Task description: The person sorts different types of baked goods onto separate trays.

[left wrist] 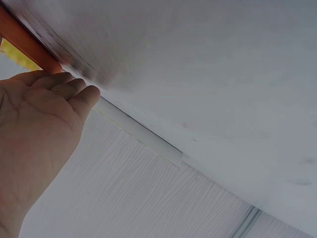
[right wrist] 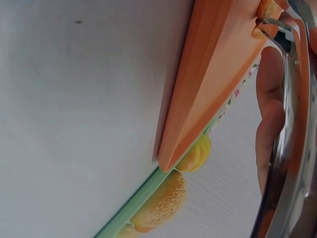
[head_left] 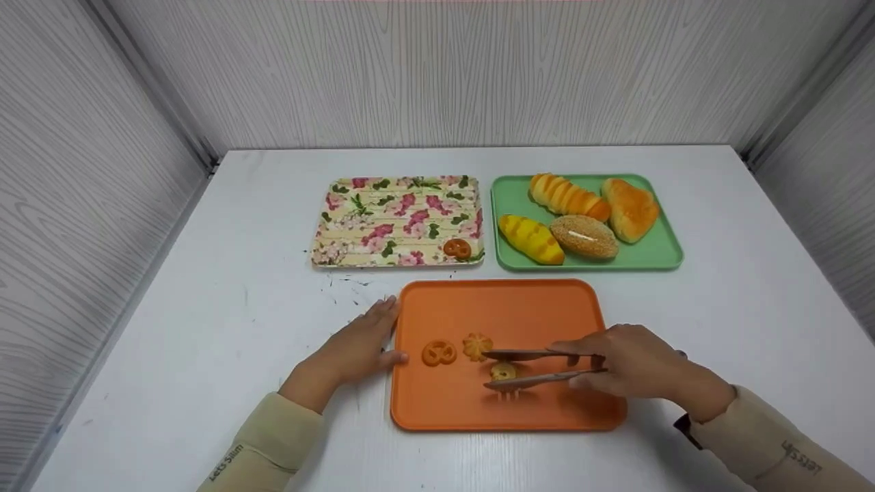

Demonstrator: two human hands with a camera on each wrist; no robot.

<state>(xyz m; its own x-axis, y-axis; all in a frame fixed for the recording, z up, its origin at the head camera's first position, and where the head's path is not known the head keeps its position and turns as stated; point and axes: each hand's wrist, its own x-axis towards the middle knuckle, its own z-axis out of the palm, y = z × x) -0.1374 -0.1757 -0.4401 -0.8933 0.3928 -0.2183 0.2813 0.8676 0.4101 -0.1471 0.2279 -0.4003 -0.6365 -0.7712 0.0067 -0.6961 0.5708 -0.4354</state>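
Tongs [head_left: 540, 380] straddling a round cookie [head_left: 503, 371], and its neighbour is sitting way too close

So the right hand [head_left: 632, 362] is gripping the tongs, tips standing somewhat apart either side of the round cookie on the orange tray [head_left: 533, 307]; can't tell if both arms are touching it. The flower cookie [head_left: 477, 346] is sitting right by the upper tip, so I'm thinking a sloppy squeeze could be shoving it toward the pretzel [head_left: 439, 352]. Also, the lower arm is overlapping the round cookie's near edge, so an off-centre pinch could be squirting it out sideways. The left hand [head_left: 362, 342] is resting at the orange tray's left edge, fingers fairly straight, thumb over the rim, not gripping anything. If it's pressing too lightly, a bump could be sending everything sliding.
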